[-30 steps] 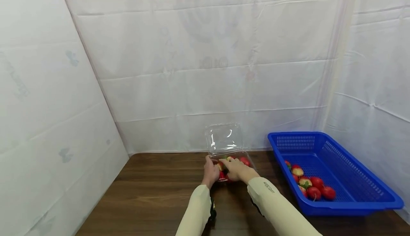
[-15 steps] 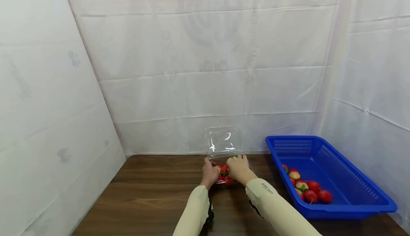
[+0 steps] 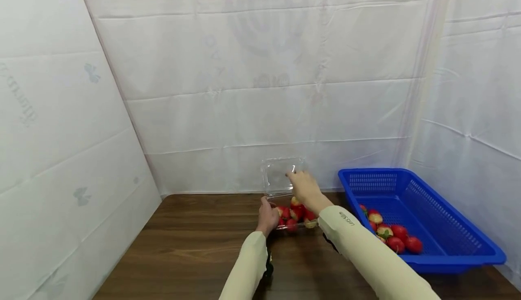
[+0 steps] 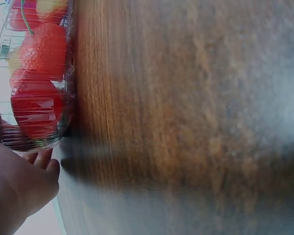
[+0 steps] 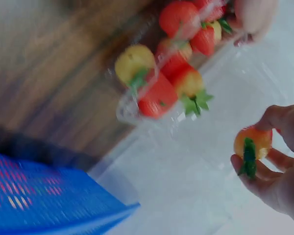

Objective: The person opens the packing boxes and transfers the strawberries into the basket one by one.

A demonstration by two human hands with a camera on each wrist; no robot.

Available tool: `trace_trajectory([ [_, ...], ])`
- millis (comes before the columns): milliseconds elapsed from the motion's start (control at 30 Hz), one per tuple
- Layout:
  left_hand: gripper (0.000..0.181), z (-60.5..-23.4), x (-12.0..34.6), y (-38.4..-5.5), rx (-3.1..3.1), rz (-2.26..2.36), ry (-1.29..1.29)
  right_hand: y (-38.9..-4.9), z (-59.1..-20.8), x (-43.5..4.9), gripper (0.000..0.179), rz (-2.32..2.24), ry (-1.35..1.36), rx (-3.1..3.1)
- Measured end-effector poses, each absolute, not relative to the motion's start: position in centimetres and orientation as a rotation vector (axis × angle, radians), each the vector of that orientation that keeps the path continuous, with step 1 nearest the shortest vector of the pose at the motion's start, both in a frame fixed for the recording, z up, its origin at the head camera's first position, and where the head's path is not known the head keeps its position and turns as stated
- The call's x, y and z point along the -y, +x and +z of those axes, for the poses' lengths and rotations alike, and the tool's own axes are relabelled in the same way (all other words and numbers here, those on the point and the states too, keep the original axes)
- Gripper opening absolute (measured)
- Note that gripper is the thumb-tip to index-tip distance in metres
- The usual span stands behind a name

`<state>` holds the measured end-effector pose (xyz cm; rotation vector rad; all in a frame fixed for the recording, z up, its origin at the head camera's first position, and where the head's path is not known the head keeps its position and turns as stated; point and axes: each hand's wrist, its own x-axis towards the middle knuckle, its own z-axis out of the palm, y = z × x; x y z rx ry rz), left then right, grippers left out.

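A clear plastic clamshell box (image 3: 281, 227) holding several red and yellow strawberries (image 3: 296, 213) lies on the table, its lid (image 3: 272, 178) raised at the back. My left hand (image 3: 267, 217) grips the box's left end; in the left wrist view its fingertips (image 4: 44, 157) curl under the wall. Above the box, my right hand (image 3: 306, 189) is raised in front of the lid. Between its thumb and fingers it pinches an orange-red strawberry (image 5: 257, 139) with a green leafy top, seen in the right wrist view and hidden in the head view.
A blue perforated plastic basket (image 3: 443, 223) stands to the right of the box, with several red and yellow fruits (image 3: 396, 236) in its near left part. White sheeting (image 3: 224, 123) walls the back and sides of the brown wooden table (image 3: 195, 241).
My right hand was down among the fruit in the box; now it has risen in front of the lid with a strawberry. The left hand stays at the box's left end.
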<state>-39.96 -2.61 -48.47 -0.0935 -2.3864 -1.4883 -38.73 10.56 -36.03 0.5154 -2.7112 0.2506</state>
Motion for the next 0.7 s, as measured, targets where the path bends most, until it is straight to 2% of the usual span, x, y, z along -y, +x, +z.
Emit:
trace_trajectory([
  [233, 0.039, -48.5, 2.4, -40.7, 2.376, -1.506, -0.102, -39.2, -33.1, -12.9, 0.028, 0.352, 0.500, 2.577],
  [367, 0.038, -48.6, 2.7, -40.8, 2.377, -1.509, -0.085, -39.1, -31.9, -15.0, 0.029, 0.380, 0.414, 2.527],
  [700, 0.037, -48.4, 2.4, -40.8, 2.414, -1.521, -0.084, -38.6, -31.3, -24.8, 0.028, 0.401, 0.235, 2.504],
])
